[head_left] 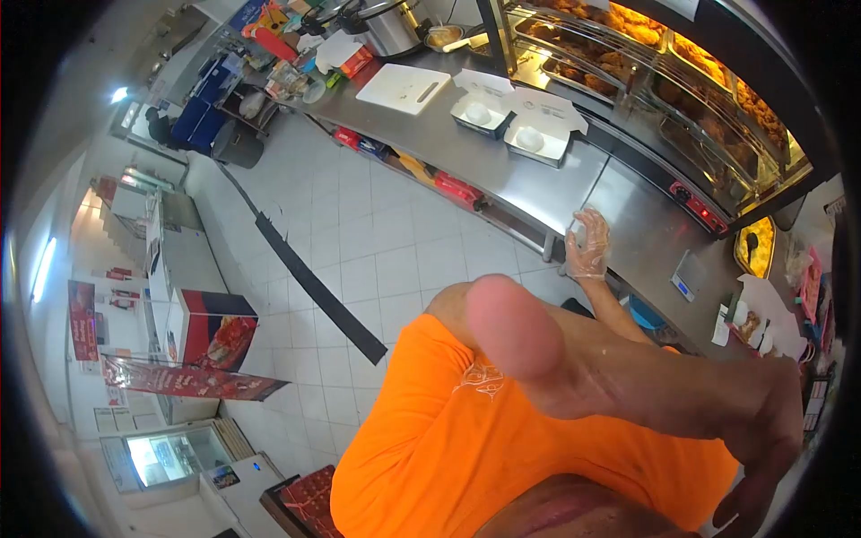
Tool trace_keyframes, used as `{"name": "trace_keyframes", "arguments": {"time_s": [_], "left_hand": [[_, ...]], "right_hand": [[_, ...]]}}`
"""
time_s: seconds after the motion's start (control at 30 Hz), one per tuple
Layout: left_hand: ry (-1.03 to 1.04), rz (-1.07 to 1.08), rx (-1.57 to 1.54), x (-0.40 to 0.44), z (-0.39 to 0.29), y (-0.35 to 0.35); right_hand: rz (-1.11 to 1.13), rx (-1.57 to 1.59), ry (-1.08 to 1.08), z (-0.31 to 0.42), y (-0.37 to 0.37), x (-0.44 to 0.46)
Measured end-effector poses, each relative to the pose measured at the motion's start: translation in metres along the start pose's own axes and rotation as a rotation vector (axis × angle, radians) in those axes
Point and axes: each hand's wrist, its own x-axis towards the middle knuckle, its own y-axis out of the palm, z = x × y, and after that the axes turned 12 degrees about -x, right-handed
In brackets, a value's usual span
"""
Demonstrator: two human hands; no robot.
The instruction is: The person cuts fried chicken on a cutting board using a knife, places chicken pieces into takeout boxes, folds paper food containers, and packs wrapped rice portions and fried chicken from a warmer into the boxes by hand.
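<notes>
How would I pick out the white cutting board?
Find the glowing food cabinet, then the steel counter in front. Follow it past the open boxes to the cutting board. Unlike those boxes, it is flat, with a slot near one end.

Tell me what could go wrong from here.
The bare hand looms near the camera, hiding part of the view, so a slip behind it might go unseen. Two boxes stand open on the counter, so something could land on the white mounds inside. The gloved hand appears near the counter's edge; if its grip holds anything, that might drop to the floor.
</notes>
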Motion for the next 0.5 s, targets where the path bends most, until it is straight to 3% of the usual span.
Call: {"name": "trace_keyframes", "arguments": {"time_s": [0.23,0.37,0.43,0.5], "left_hand": [[-0.075,0.029,0.087,-0.014,-0.083,-0.050],[-0.192,0.080,0.340,-0.024,-0.145,-0.105],[-0.435,0.069,0.630,-0.041,-0.179,-0.143],[-0.891,-0.018,0.990,-0.073,-0.219,-0.186]], "right_hand": [[-0.123,-0.112,0.107,-0.038,0.041,0.053],[-0.188,-0.069,0.179,-0.057,0.097,0.117],[-0.265,0.117,0.199,-0.061,0.128,0.170],[-0.155,0.402,0.322,-0.026,0.116,0.244]]}}
